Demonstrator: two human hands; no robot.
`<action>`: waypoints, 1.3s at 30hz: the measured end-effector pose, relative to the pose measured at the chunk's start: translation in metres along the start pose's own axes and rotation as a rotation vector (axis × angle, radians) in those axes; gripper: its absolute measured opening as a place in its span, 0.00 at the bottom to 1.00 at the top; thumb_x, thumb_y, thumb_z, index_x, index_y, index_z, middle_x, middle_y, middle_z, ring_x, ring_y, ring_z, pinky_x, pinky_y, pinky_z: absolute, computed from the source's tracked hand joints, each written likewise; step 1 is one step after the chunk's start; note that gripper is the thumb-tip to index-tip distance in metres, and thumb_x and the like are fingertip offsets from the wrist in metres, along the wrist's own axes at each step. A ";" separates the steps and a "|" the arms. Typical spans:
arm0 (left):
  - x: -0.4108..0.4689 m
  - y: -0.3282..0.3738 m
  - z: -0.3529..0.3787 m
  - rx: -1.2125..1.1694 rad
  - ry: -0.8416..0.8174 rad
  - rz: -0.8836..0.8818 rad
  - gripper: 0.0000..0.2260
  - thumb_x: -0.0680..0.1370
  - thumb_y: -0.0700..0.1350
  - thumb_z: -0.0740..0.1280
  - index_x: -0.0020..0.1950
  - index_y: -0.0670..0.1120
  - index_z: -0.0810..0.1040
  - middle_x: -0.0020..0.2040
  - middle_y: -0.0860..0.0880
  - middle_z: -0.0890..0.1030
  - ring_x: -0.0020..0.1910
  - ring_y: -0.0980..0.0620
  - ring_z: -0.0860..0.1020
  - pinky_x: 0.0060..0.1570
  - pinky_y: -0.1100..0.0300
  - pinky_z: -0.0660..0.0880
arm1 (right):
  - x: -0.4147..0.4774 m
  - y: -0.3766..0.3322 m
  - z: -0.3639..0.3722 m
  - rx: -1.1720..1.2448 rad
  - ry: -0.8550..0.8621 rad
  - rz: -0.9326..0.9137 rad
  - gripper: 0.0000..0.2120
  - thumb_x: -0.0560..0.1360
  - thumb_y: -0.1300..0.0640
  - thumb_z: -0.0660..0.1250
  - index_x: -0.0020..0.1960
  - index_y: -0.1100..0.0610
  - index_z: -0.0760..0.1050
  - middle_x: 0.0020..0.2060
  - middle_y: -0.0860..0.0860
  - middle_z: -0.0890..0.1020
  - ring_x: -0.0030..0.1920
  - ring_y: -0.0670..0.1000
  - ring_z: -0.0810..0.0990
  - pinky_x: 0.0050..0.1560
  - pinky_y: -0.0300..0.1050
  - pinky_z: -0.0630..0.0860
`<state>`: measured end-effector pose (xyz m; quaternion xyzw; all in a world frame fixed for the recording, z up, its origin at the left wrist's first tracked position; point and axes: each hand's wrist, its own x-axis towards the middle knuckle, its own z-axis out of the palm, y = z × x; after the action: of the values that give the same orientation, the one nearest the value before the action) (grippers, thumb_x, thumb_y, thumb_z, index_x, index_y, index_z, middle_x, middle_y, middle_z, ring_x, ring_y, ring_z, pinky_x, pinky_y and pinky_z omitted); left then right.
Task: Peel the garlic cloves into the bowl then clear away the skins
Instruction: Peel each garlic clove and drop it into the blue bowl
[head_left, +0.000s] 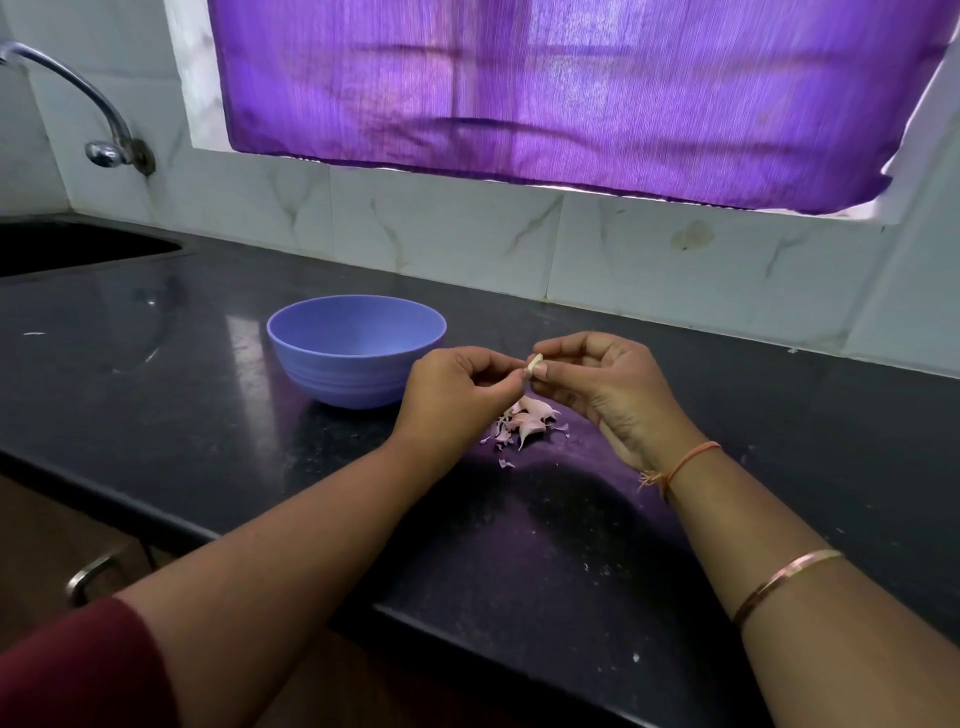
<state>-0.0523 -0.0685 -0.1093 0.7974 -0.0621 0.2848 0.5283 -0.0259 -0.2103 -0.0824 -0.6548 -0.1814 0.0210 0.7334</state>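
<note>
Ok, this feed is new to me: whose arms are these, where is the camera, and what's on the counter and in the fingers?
No machine here: these are a person's two bare hands, filmed by one camera worn on the head, looking forward and down. The right hand pinches a small pale garlic clove, and the left hand pinches its end. Under them, a heap of pinkish skins lies on the dark counter. A blue bowl stands to the left of the hands; its bottom is hidden.

Dark speckled worktop (156, 338) across frame. White marbled wall tiles (441, 228) behind. Purple curtain (545, 88) over backlit window, top centre. Chrome tap (104, 135) above sink (78, 244), upper left.
</note>
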 end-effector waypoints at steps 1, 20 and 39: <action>0.000 0.000 0.000 0.011 0.002 0.007 0.05 0.73 0.40 0.71 0.48 0.44 0.84 0.35 0.55 0.82 0.34 0.62 0.80 0.39 0.70 0.77 | 0.000 0.000 0.000 -0.007 -0.002 -0.002 0.08 0.69 0.73 0.67 0.48 0.69 0.76 0.39 0.60 0.81 0.37 0.53 0.82 0.44 0.42 0.82; 0.001 -0.002 -0.001 0.054 -0.003 0.017 0.04 0.73 0.40 0.72 0.46 0.43 0.85 0.33 0.55 0.81 0.33 0.59 0.80 0.35 0.68 0.76 | 0.000 0.001 -0.001 -0.025 0.000 0.016 0.07 0.68 0.74 0.68 0.46 0.69 0.77 0.39 0.61 0.81 0.38 0.53 0.82 0.45 0.44 0.82; 0.005 -0.005 0.000 -0.014 0.088 -0.099 0.05 0.75 0.41 0.68 0.39 0.46 0.81 0.33 0.51 0.83 0.36 0.53 0.82 0.45 0.57 0.81 | 0.002 0.000 -0.002 0.109 -0.042 0.052 0.08 0.71 0.74 0.64 0.47 0.66 0.77 0.40 0.59 0.82 0.38 0.53 0.82 0.43 0.42 0.82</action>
<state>-0.0461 -0.0647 -0.1109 0.7824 -0.0012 0.2926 0.5497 -0.0238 -0.2122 -0.0823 -0.6179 -0.1781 0.0635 0.7631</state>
